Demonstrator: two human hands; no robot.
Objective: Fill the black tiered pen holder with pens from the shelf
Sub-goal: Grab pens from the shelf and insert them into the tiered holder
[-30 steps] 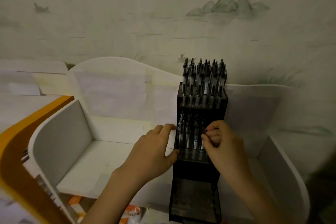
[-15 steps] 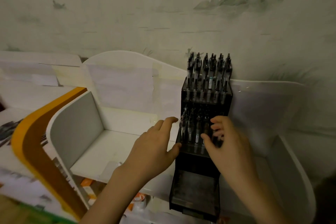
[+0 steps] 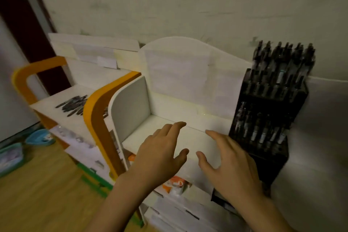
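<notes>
A white shelf with a curved back panel is standing against a pale wall printed with faint landscape motifs, and wooden flooring is showing at 7 o'clock. At 9 o'clock a second shelf with an orange frame is carrying a loose heap of dark pens on its white top. The black tiered pen holder is standing at 3 o'clock on the white shelf, its two upper tiers packed with upright pens and its lowest tier partly hidden behind the right wrist. The left hand is hovering over the white shelf at centre, fingers spread and relaxed, holding nothing. The right hand is hanging just beside the holder, fingers likewise apart and empty. An orange-and-white package is lying below the shelf between the wrists; its lettering is too blurred to read.
</notes>
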